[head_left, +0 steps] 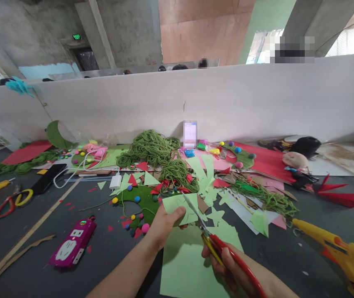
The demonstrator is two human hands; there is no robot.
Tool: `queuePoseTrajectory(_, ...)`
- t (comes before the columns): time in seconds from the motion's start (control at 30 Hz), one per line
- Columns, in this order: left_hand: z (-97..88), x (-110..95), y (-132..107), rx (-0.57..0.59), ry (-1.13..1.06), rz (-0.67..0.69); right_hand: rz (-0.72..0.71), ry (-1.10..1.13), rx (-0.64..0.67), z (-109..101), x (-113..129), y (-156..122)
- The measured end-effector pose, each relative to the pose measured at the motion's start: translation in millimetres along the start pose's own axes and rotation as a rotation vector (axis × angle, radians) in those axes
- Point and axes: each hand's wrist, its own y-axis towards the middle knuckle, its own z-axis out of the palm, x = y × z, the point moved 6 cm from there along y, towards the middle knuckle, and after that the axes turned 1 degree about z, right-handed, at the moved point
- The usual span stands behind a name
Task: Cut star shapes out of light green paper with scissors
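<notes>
My left hand (167,219) pinches a small light-green piece of paper (178,203), thumb on top, with a faint outline drawn on it. My right hand (223,265) grips scissors (206,231) with red and yellow handles; their blades lie at the right edge of that piece. Under both hands a larger light-green sheet (177,265) rests on the dark table. Green paper stars (217,216) lie just beyond the scissors. To the left of the held piece is a green felt wreath shape (147,207) with colourful pom-poms.
A purple power bank (73,244) and red-yellow scissors (10,203) lie left, near a black phone (49,178). A yellow glue gun (335,244) lies right. Green yarn (153,147) is heaped at the back, before a white partition (257,99) with a lit phone (190,134) against it.
</notes>
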Motion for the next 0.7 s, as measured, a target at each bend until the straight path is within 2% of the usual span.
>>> queuePoseTrajectory(0.17,12.2,9,-5,0.142,-0.004,-0.063,-0.037,0.020,-0.016,-8,0,-1)
queuePoseTrajectory(0.2,11.5,9,-5,0.136,-0.002,-0.059,-0.042,0.004,-0.016,-10,2,-3)
queuePoseTrajectory(0.27,5.0,6,-3,0.053,-0.018,-0.009,-0.054,-0.041,-0.016,-14,7,-8)
queuePoseTrajectory(0.4,-14.6,-13,0,-0.194,-0.002,0.225,-0.043,-0.117,0.009,-20,13,-16)
queuePoseTrajectory(0.5,-13.8,-19,2,-0.183,0.079,0.262,-0.036,-0.126,0.008,-23,10,-16)
queuePoseTrajectory(0.7,-0.2,-5,1,-0.093,0.013,0.146,-0.080,-0.024,-0.021,-30,3,-13)
